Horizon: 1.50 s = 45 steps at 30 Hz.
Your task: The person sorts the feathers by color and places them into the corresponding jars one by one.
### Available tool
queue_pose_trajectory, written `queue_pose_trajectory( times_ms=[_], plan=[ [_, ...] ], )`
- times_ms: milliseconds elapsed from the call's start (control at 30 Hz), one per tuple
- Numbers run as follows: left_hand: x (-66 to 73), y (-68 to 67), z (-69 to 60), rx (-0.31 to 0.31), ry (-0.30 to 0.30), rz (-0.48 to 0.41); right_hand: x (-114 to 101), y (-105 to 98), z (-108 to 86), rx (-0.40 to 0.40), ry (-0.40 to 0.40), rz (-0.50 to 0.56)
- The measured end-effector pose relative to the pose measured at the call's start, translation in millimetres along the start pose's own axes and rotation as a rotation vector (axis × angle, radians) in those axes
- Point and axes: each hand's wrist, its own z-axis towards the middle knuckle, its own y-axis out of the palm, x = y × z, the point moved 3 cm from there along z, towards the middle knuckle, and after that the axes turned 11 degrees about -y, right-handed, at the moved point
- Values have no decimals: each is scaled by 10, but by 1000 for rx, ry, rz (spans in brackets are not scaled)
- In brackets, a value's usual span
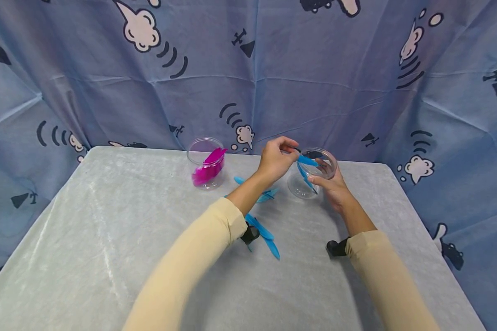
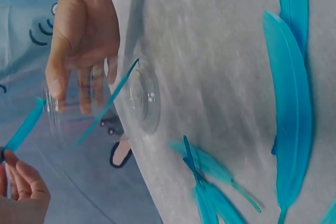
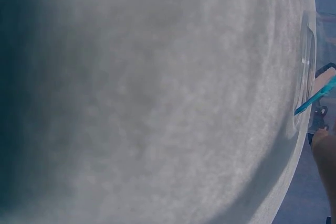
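My left hand [image 1: 275,161] pinches the end of a blue feather [image 1: 308,160] at the mouth of a clear plastic jar [image 1: 300,186]. Around the right side of that jar my right hand [image 1: 332,186] holds it, thumb in front. Inside the jar another blue feather [image 2: 109,104] leans on a slant, its end at the bottom. In the left wrist view the pinched feather [image 2: 26,125] reaches toward the jar's rim. The right wrist view catches only part of the jar [image 3: 305,72] and the right thumb [image 3: 324,153] at its edge.
Several loose blue feathers [image 1: 273,248] lie on the grey cloth-covered table [image 1: 141,230], partly under the left arm. A second clear jar [image 1: 210,184] with magenta feathers [image 1: 209,170] stands at the back left. A patterned blue curtain [image 1: 207,59] hangs behind the table.
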Motion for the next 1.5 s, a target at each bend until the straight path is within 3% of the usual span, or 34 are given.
queue_pose_trajectory(
  times_ms=[367, 567, 833, 1133, 1500],
  plan=[
    [-37, 107, -6, 0, 34, -39, -6, 25, 3, -13, 0, -5],
    [-66, 137, -8, -50, 29, -46, -12, 22, 3, -18, -5, -13],
    [-93, 166, -13, -151, -11, -123, -20, 17, 2, -14, -16, 9],
    [-116, 191, -12, -249, -15, -106, 1, 9, -6, -22, -13, 0],
    [-177, 100, -29, -255, -38, -84, 28, -7, -3, 5, 20, -15]
  ],
)
